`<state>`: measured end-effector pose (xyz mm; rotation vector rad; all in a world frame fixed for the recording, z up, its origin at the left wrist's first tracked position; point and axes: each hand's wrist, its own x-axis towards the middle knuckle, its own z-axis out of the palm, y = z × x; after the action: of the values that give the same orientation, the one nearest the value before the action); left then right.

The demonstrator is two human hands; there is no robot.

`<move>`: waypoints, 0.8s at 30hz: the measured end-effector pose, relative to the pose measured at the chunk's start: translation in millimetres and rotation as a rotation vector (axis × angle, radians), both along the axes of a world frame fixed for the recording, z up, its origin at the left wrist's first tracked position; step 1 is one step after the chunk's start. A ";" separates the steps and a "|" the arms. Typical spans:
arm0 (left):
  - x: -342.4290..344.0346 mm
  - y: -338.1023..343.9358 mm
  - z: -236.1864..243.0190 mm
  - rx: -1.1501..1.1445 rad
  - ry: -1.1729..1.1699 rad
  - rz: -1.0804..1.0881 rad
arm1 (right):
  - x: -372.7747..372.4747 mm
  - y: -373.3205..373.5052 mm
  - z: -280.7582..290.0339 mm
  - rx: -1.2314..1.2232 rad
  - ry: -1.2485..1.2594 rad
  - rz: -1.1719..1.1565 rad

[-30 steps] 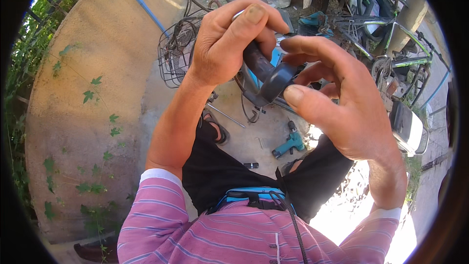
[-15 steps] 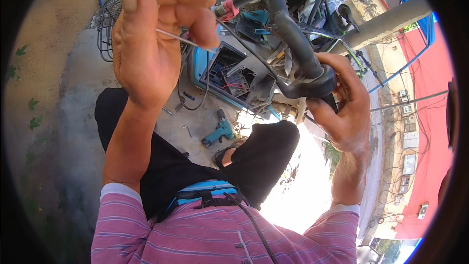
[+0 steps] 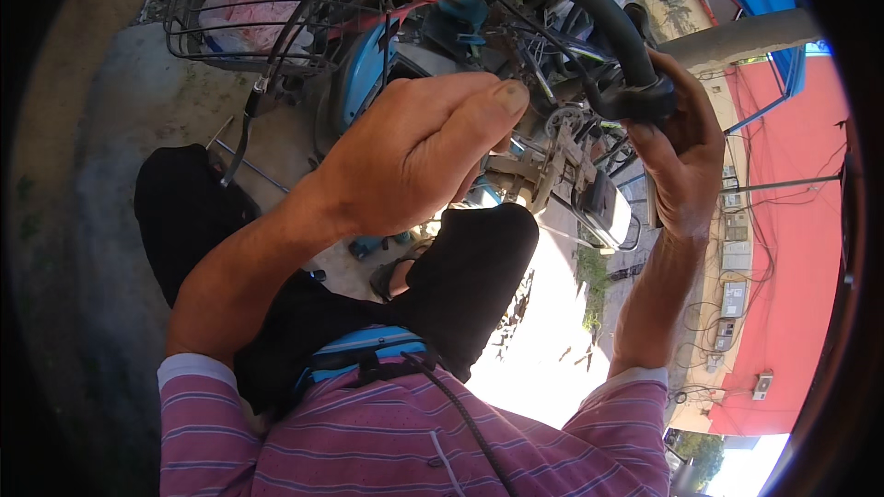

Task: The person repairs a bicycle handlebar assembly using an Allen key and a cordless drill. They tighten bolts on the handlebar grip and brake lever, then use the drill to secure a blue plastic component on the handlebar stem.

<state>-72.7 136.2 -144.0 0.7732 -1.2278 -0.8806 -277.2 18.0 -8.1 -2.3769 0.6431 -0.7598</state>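
In front of my chest, my left hand [image 3: 419, 152] is closed, thumb pressed over curled fingers. Whatever it holds is hidden behind the knuckles. My right hand [image 3: 681, 152] is wrapped around the end of a curved black handlebar [image 3: 603, 23], with the thumb below and fingers over the far side. A thick black fitting [image 3: 635, 99] sits in that grip at the bar's end. A thin black cable [image 3: 525, 18] runs from this fitting up to the left. Behind my left hand, a blue plastic body panel [image 3: 364, 74] of the vehicle is partly covered.
A wire basket [image 3: 184, 32] holding a pink bag [image 3: 253, 14] stands at the upper left. From it hangs a black cable with a metal end [image 3: 261, 85]. Near my knee lies a thin rod [image 3: 253, 167]. A teal power drill [image 3: 368, 247] shows partly below my left wrist.
My left hand has moved right and down, turning its back toward me; the thin metal rod seen in it before is hidden now. The handlebar and right hand have shifted up and right in view.
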 end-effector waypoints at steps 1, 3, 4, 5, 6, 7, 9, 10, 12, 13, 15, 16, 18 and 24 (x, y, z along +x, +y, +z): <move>-1.4 -1.6 -0.7 0.041 0.034 -0.061 | -2.0 -5.2 2.7 -0.022 0.038 0.004; -4.4 -7.7 -7.9 0.084 0.003 -0.075 | -0.3 -10.7 4.6 -0.003 0.033 -0.032; -5.2 -10.7 -11.1 0.106 -0.014 -0.083 | 0.6 -13.9 5.7 0.006 0.029 -0.051; -5.0 -12.7 -12.5 0.132 -0.027 -0.077 | -0.1 -20.4 6.7 -0.009 0.028 -0.028; -4.3 -14.1 -14.7 0.161 -0.040 -0.072 | -0.8 -26.3 8.0 0.016 0.025 -0.022; -3.6 -16.4 -17.3 0.190 -0.053 -0.067 | -1.7 -32.2 9.7 0.040 0.022 -0.017; -1.6 -30.1 -31.8 0.171 -0.136 -0.012 | -4.1 -48.3 14.6 0.064 0.051 -0.013; -1.3 -37.8 -39.8 0.164 -0.175 0.015 | -4.6 -54.1 17.2 0.059 0.069 -0.010; -0.1 -48.1 -50.8 0.193 -0.405 0.135 | -3.2 -61.1 21.4 0.049 0.107 -0.002; -0.2 -52.9 -56.0 0.208 -0.519 0.195 | -2.3 -62.5 20.9 0.022 0.100 -0.010; -3.3 -63.9 -65.3 0.279 -0.520 0.124 | -2.1 -63.1 22.5 0.001 0.117 -0.040; -4.4 -68.7 -68.4 0.313 -0.519 0.089 | -1.5 -62.7 23.4 -0.010 0.124 -0.055; -5.9 -76.7 -73.1 0.348 -0.464 0.019 | 3.4 -61.8 21.1 -0.141 0.116 0.013; -9.5 -95.4 -85.3 0.345 -0.365 -0.107 | 28.6 -75.1 31.3 -0.234 0.131 0.029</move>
<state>-82.2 40.8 -229.3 1.1923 -1.4657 -1.0877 -248.5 -57.1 23.1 -2.6615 0.5987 -0.7040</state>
